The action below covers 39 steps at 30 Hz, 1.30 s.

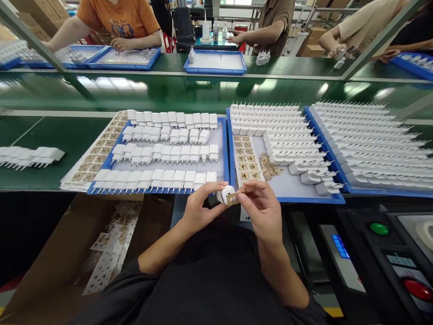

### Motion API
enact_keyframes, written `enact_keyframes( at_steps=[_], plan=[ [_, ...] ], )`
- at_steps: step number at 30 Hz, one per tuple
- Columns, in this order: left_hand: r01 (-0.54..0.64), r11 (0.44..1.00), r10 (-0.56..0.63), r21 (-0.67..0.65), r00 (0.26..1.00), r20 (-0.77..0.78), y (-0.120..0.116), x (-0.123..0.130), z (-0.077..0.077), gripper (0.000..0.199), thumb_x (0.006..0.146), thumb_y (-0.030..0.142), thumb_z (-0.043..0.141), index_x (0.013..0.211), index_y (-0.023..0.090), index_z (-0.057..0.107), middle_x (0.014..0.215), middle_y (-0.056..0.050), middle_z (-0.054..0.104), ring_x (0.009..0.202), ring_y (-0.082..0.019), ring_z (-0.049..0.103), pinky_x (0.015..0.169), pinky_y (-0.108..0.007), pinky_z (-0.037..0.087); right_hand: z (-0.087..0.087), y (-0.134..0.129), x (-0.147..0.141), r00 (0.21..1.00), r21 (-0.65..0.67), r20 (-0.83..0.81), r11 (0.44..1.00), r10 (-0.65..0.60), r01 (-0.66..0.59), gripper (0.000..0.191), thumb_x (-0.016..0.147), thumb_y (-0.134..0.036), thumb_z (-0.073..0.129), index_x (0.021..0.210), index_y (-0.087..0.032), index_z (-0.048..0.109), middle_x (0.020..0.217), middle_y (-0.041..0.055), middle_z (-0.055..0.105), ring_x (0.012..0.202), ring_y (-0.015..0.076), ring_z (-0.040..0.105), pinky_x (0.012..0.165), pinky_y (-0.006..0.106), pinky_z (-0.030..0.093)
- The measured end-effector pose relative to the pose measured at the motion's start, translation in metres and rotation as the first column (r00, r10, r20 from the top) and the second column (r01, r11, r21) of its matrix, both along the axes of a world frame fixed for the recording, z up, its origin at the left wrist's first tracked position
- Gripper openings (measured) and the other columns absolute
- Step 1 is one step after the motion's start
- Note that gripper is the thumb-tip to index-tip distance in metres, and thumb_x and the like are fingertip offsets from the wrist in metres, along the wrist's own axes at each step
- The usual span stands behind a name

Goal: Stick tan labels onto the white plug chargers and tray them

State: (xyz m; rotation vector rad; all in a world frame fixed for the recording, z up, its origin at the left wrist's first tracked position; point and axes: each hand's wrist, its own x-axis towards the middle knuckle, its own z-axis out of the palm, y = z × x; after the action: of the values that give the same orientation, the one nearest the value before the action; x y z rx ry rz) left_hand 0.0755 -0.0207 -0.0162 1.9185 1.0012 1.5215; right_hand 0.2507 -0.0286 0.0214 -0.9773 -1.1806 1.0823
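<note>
White adapter [222,197] in the left hand [199,208], tan sticker [231,199] in the right hand [266,210]

Head view: the left grip closes around the white adapter's sides, near the front edges of the left tray [221,142] and middle tray [304,199] on the green bench [40,180]. The right grip pinches the tan sticker at the adapter's end face (whether they touch is too small to tell). Rows of adapters [169,153] fill the left tray; a sticker sheet [246,158] lies in the middle one.
</note>
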Motion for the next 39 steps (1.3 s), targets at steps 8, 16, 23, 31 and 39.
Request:
enact_keyframes(
  at_steps=[8,16,23,31,39],
  plan=[
    [0.018,1.0,-0.017,0.016,1.0,-0.003,0.0013,0.0002,0.004,0.039,0.085,0.02,0.081,0.119,0.022,0.062,0.118,-0.011,0.076,0.111,-0.023,0.075,0.096,-0.037,0.062,0.0029,0.0004,-0.0031,0.999,-0.018,0.033,1.0,0.011,-0.01,0.021,0.089,-0.027,0.075,0.109,-0.028,0.069,0.086,-0.001,0.073,0.082,0.0145,0.071,0.077,0.027,0.059],
    [0.027,1.0,-0.027,0.012,1.0,-0.016,0.001,-0.0013,0.0041,0.04,0.085,0.019,0.08,0.12,0.022,0.062,0.119,-0.011,0.076,0.111,-0.023,0.075,0.096,-0.037,0.062,0.0039,0.0008,-0.004,0.999,-0.027,0.04,1.0,0.003,-0.002,0.021,0.088,-0.027,0.076,0.108,-0.027,0.068,0.085,-0.0007,0.073,0.08,0.0147,0.071,0.075,0.027,0.06],
    [0.027,1.0,-0.026,0.015,0.999,-0.037,0.0006,-0.0021,0.0058,0.039,0.086,0.019,0.079,0.121,0.023,0.062,0.119,-0.011,0.076,0.109,-0.023,0.075,0.096,-0.036,0.062,0.0017,-0.0006,-0.0031,0.992,-0.009,0.122,1.0,-0.009,0.01,0.023,0.09,-0.027,0.073,0.112,-0.028,0.067,0.087,0.0,0.072,0.083,0.0157,0.071,0.076,0.029,0.059],
    [0.02,0.999,-0.018,0.027,0.998,-0.058,0.0008,-0.003,0.0067,0.037,0.086,0.019,0.079,0.12,0.023,0.063,0.118,-0.011,0.076,0.11,-0.022,0.075,0.096,-0.036,0.061,0.0005,-0.0008,-0.0025,0.973,0.049,0.231,0.999,-0.011,0.0,0.028,0.092,-0.024,0.07,0.119,-0.03,0.065,0.09,-0.0005,0.07,0.085,0.0149,0.069,0.077,0.028,0.058],
    [0.014,0.998,-0.01,0.057,0.997,-0.08,0.0011,-0.0031,0.0098,0.036,0.087,0.018,0.077,0.12,0.022,0.063,0.118,-0.011,0.076,0.111,-0.023,0.074,0.096,-0.037,0.062,0.006,-0.0036,-0.006,0.894,0.183,0.433,0.982,-0.113,0.036,0.03,0.094,-0.022,0.066,0.124,-0.03,0.064,0.092,0.0007,0.071,0.079,0.0158,0.068,0.073,0.031,0.059]
  ],
)
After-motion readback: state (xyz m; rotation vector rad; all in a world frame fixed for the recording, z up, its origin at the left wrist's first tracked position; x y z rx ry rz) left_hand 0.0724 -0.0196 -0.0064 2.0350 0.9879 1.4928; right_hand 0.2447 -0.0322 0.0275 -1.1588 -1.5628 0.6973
